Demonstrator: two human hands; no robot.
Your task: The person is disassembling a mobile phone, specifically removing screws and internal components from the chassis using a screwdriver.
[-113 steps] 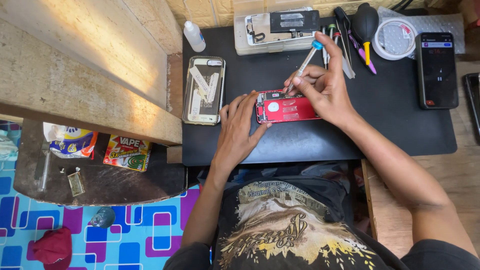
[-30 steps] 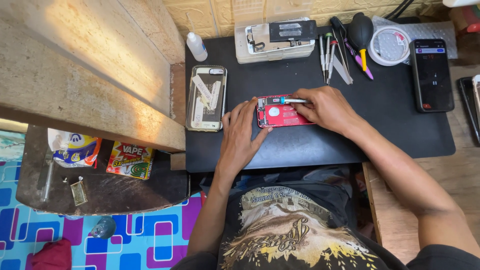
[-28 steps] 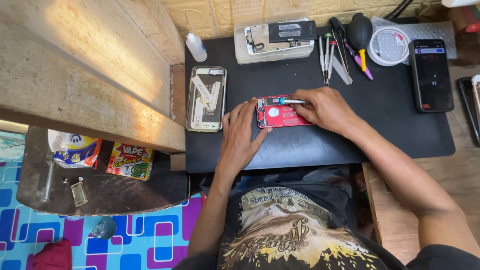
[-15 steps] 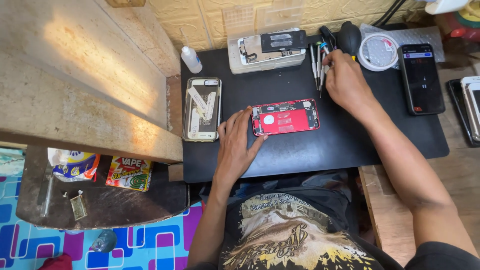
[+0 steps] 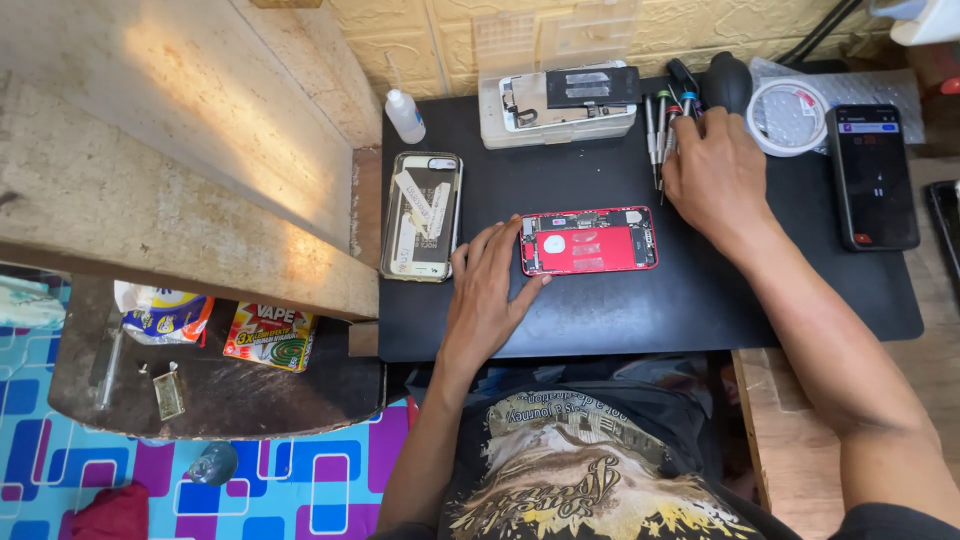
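Note:
A red opened phone (image 5: 588, 240) lies face down on the black mat (image 5: 640, 310), its inner parts showing. My left hand (image 5: 488, 292) rests flat on the mat, fingers spread, fingertips against the phone's left edge. My right hand (image 5: 715, 178) is up at the back of the mat, apart from the phone. Its fingertips are pinched on a screwdriver (image 5: 686, 104) in the row of screwdrivers (image 5: 657, 132) lying there.
A phone screen frame (image 5: 422, 215) lies left of the red phone, a small white bottle (image 5: 405, 115) behind it. At the back sit a clear parts tray (image 5: 560, 100), black blower bulb (image 5: 728, 82) and tape roll (image 5: 790, 115). A black phone (image 5: 872, 175) lies right.
My right hand has left the red phone, carrying the screwdriver back and to the right to the tool row. My left hand stays at the phone's left edge.

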